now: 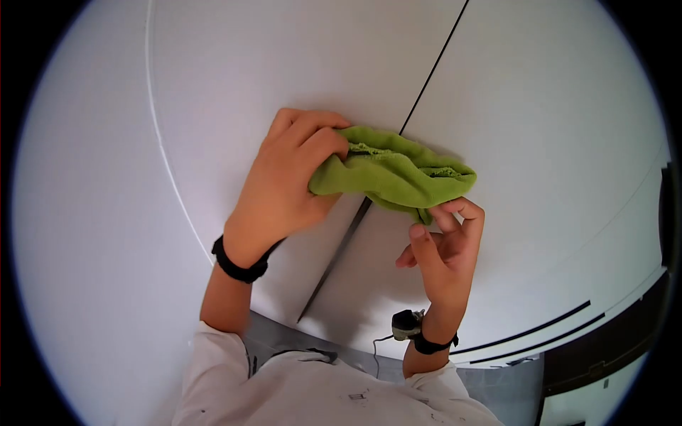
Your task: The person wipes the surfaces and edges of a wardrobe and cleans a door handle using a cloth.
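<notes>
One folded green cloth (398,177) is located above the white desk (547,142), across the dark seam (334,263); whether its underside contacts the desk cannot be determined. The folds form an elongated bundle, with a looped, terry-like texture exposed along the central opening.

Left hand (288,170): grasps the left end of the cloth, fingers curled over the upper edge. Right hand (453,248): fingertips meet the lower edge near the right end, with the thumb beside a small hanging fold. Whether this hand pinches the fold or only supports the edge cannot be told.

Handling: the cloth is judged to be light, soft and pliable, with low risk of slipping or breakage. Layers may shift or unfold if only one is held. Recommended hold points are the two ends, with all layers gathered between thumb and fingers.

Markings: no brand or label is legible on the cloth. The light shirt (305,390) carries a small printed mark (356,397), too small to read. No lettering can be read on the black left wristband (241,266) or right wristband (435,346).
</notes>
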The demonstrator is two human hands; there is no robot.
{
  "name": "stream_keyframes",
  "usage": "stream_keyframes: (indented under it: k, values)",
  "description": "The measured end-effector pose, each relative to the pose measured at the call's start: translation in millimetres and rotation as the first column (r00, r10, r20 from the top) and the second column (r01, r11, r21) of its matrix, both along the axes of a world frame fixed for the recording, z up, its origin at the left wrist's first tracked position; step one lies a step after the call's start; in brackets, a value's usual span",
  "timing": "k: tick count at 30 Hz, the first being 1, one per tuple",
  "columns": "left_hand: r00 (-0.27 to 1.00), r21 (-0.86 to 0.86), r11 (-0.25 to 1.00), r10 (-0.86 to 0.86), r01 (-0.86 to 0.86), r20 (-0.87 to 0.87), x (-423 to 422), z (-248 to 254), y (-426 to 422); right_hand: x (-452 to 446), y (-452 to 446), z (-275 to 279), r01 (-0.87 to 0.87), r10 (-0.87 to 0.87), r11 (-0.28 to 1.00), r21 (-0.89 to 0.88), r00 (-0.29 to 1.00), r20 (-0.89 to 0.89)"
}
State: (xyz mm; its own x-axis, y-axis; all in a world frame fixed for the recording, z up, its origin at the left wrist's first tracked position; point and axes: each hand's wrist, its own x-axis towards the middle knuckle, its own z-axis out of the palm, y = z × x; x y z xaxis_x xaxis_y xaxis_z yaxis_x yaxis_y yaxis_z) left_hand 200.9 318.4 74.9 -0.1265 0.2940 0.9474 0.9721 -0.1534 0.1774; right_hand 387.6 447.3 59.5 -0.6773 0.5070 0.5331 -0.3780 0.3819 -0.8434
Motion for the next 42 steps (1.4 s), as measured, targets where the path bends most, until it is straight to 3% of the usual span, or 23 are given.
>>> stream_keyframes:
  k: [3,6,8,9,10,11,13,14,16,17,19,21,25,29,31,32,34,35,37,38,40,42]
  values:
    - [1.000,-0.008,1.000,-0.001,0.001,0.003,-19,9,-24,-12,-23,14,0.012,-0.011,1.000,0.018,0.999,-0.046]
    - [0.998,0.002,1.000,-0.027,0.027,0.051,-18,12,-32,-15,-35,20,0.135,-0.120,0.988,0.071,0.977,-0.178]
    - [0.992,0.014,0.998,-0.056,0.055,0.111,-21,11,-40,-18,-49,30,0.221,-0.215,0.966,0.136,0.975,-0.059]
    - [0.999,0.029,0.999,-0.034,0.034,-0.012,-24,11,-47,-20,-52,33,0.233,-0.227,0.964,0.130,0.972,-0.061]
    - [0.990,0.041,0.999,-0.013,0.019,-0.137,-27,12,-51,-24,-53,37,0.124,-0.106,0.980,0.157,0.987,-0.120]
    - [0.988,0.013,0.999,-0.031,0.033,-0.149,-30,14,-52,-28,-53,39,0.018,0.015,0.984,0.178,0.983,-0.183]
    - [0.979,0.111,0.994,0.047,-0.025,-0.199,-42,13,-53,-28,-58,45,0.050,-0.040,0.997,0.062,0.987,-0.158]
    - [0.973,0.070,0.997,0.031,-0.015,-0.230,-43,9,-44,-27,-54,45,0.069,-0.070,0.997,-0.017,0.991,-0.113]
    - [0.990,0.139,0.987,0.099,-0.084,-0.100,-41,-8,-37,-32,-55,34,0.080,-0.088,0.995,-0.067,0.987,-0.131]
    - [0.988,0.122,0.988,0.103,-0.089,-0.113,-18,-53,-21,-16,-31,-10,0.082,-0.085,0.996,-0.027,0.984,-0.160]
    - [0.994,0.153,0.982,0.107,-0.109,0.022,-24,-69,-22,-29,-33,-21,0.120,-0.117,0.993,0.006,0.974,-0.192]
    - [0.993,0.214,0.973,0.103,-0.089,-0.053,-31,-80,-23,-37,-42,-26,0.147,-0.148,0.989,-0.022,0.954,-0.260]
    - [0.972,0.347,0.933,0.161,-0.094,-0.172,-39,-95,-21,-31,-49,-29,0.136,-0.140,0.990,-0.035,0.963,-0.229]
    - [0.968,0.343,0.929,0.202,-0.141,-0.149,-28,-82,-21,-36,-52,-20,0.189,-0.178,0.982,0.006,0.933,-0.312]
    - [0.976,0.323,0.932,0.201,-0.164,-0.085,-22,-73,-21,-35,-56,-11,0.224,-0.218,0.974,-0.025,0.908,-0.359]
    - [0.977,0.318,0.935,0.195,-0.159,-0.087,-19,-70,-23,-33,-57,-6,0.254,-0.245,0.967,-0.005,0.925,-0.290]
    - [0.976,0.159,0.966,0.212,-0.202,-0.048,-16,-66,-28,-35,-52,-3,0.288,-0.278,0.957,0.013,0.933,-0.228]
    - [0.977,0.154,0.968,0.207,-0.197,-0.052,-14,-66,-33,-33,-47,-5,0.328,-0.313,0.938,0.111,0.941,-0.127]
    - [0.990,-0.056,0.989,0.137,-0.138,-0.028,-11,-61,-45,-33,-41,-7,0.352,-0.354,0.912,0.210,0.935,-0.029]
    - [0.990,-0.057,0.989,0.137,-0.139,-0.033,-9,-55,-48,-32,-39,-6,0.403,-0.414,0.886,0.229,0.910,0.000]
    - [0.998,-0.115,0.993,-0.016,0.024,0.068,-4,-51,-51,-30,-36,-12,0.451,-0.471,0.857,0.248,0.882,0.026]
    - [0.989,-0.073,0.997,0.001,0.009,0.145,7,-65,-34,-25,-26,-33,0.453,-0.478,0.859,0.239,0.877,0.056]
